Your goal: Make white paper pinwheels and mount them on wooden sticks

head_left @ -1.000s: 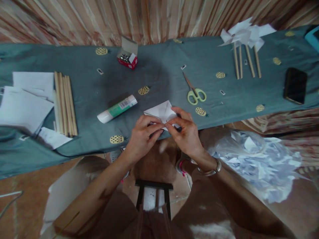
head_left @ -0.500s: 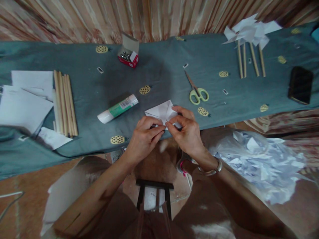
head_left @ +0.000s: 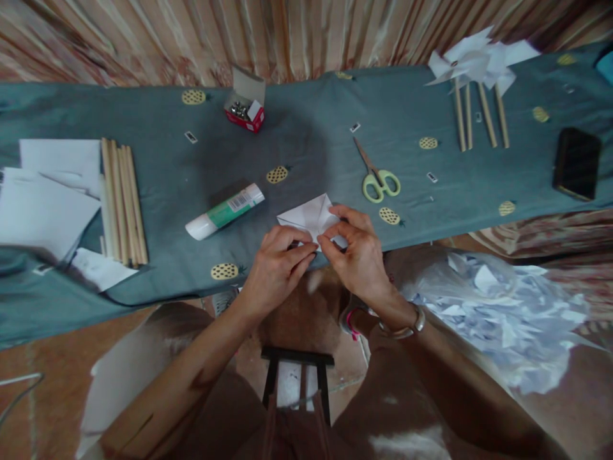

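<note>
A small white paper with crease lines lies at the table's front edge, its near side covered by my fingers. My left hand pinches the paper's near edge between thumb and fingers. From the right, my right hand grips the same paper, its thumb and forefinger close to the left fingertips. To the left lies a glue stick with a green label. Green-handled scissors rest to the right, blades pointing away. Farther back stands an open red box of small metal pieces.
White sheets and a row of rolled paper sticks lie at the left. Paper pinwheels and a black phone are at the right. Below the table, a clear bag holds paper scraps.
</note>
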Demonstrator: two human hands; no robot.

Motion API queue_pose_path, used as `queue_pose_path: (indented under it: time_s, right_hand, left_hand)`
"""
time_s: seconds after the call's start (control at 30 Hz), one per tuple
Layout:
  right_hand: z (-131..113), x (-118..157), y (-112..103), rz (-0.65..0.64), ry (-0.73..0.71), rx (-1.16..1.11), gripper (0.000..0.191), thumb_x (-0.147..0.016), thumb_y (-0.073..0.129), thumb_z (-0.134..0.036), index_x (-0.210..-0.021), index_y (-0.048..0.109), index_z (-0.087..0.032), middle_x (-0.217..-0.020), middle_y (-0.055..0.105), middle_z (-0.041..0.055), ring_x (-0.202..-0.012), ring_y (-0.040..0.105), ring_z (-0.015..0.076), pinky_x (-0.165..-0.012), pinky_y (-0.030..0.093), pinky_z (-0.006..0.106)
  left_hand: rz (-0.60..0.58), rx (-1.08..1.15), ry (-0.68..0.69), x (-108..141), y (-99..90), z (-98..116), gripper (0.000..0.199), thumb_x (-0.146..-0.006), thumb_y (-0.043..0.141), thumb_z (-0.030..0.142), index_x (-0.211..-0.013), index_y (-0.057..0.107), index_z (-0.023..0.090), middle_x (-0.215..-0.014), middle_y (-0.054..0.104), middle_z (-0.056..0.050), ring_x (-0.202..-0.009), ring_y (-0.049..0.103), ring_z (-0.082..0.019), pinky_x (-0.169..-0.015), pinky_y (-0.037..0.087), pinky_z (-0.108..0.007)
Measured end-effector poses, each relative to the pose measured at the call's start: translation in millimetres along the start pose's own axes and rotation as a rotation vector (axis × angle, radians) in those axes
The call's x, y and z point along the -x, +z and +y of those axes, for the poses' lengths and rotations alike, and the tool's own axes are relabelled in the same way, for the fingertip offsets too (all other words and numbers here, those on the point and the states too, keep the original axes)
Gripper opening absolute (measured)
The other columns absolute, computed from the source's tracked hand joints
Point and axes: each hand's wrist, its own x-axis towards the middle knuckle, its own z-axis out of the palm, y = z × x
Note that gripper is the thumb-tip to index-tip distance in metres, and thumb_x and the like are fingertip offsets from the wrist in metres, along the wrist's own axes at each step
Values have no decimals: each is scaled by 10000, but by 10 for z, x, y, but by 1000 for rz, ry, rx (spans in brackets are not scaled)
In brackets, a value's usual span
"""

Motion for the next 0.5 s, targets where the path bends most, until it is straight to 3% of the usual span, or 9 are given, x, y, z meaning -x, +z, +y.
queue_pose_path:
  time_s: [0.5]
  right_hand:
    - [21,7,0,9,-41,13,86,-834,653,-250,-760,652,-206,-1224,636,99,-1160,555,264,-1020,445,457]
  left_hand:
    - [4,-27,9,4,6,0,135,-904,595,182,-991,696,163,-972,661,-80,-944,592,-212,-818,502,-387]
